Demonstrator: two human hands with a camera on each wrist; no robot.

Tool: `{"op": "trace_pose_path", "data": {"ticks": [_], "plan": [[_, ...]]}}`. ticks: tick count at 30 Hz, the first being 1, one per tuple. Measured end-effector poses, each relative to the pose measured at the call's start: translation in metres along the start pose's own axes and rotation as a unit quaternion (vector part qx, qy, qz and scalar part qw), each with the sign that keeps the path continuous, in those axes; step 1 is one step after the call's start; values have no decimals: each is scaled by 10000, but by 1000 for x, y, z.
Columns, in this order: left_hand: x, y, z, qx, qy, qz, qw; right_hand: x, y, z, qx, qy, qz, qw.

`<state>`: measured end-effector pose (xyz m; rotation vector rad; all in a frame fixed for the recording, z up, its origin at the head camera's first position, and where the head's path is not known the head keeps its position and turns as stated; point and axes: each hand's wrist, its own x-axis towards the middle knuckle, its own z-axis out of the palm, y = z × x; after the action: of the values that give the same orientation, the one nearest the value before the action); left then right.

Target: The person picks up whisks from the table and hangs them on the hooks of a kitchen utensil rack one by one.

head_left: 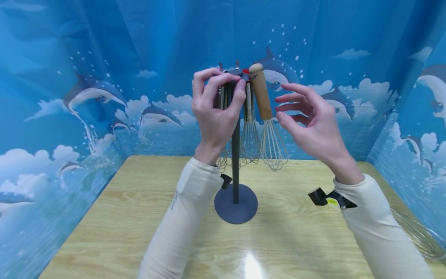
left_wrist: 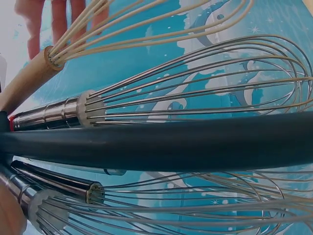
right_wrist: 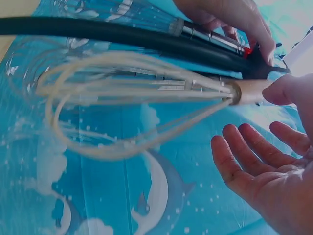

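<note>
A dark whisk stand (head_left: pixel 235 162) with a round base stands on the table. At its top my left hand (head_left: pixel 217 99) grips the hook head between thumb and fingers. From the right side hangs a whisk with a wooden handle (head_left: pixel 261 93), tilted slightly, its pale wires pointing down. Just right of that handle is my right hand (head_left: pixel 310 120), fingers spread and holding nothing. Between the wooden whisk and the pole hangs a metal-handled whisk (left_wrist: pixel 54 115). More metal whisks (left_wrist: pixel 54 183) hang on the other side of the pole, partly hidden by my left hand in the head view.
A large wire whisk (head_left: pixel 419 236) lies at the table's right edge, partly behind my right sleeve. The wood-grain table (head_left: pixel 139 217) meets a blue dolphin-print curtain (head_left: pixel 167 46) at the back and sides.
</note>
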<state>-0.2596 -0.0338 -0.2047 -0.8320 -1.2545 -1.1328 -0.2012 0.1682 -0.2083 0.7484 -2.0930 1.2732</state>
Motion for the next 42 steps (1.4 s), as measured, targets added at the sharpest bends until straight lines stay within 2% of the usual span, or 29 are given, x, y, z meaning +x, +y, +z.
{"op": "trace_pose_path", "data": {"ticks": [4,12,18,23,28,37,42], "plan": [[1,0,0,-26,8,8,10000,-8,6,-14,-291,122,14,9995],[0,0,0,-102,102,70,9999,-20,24,-42,-778,287,483,9954],[0,0,1,-126,182,91,9997,-29,38,-63,-1238,295,641,9898],[0,1,1,-115,190,76,9997,-37,50,-77,-1562,188,761,9846],[-1,1,2,-96,210,68,9997,-47,65,-88,-1885,43,1095,9759],[-3,4,5,191,301,58,9993,-54,86,-100,-2385,-255,1319,9618],[-5,5,6,405,354,78,9985,-57,101,-106,-2729,-508,1407,9504]]}}
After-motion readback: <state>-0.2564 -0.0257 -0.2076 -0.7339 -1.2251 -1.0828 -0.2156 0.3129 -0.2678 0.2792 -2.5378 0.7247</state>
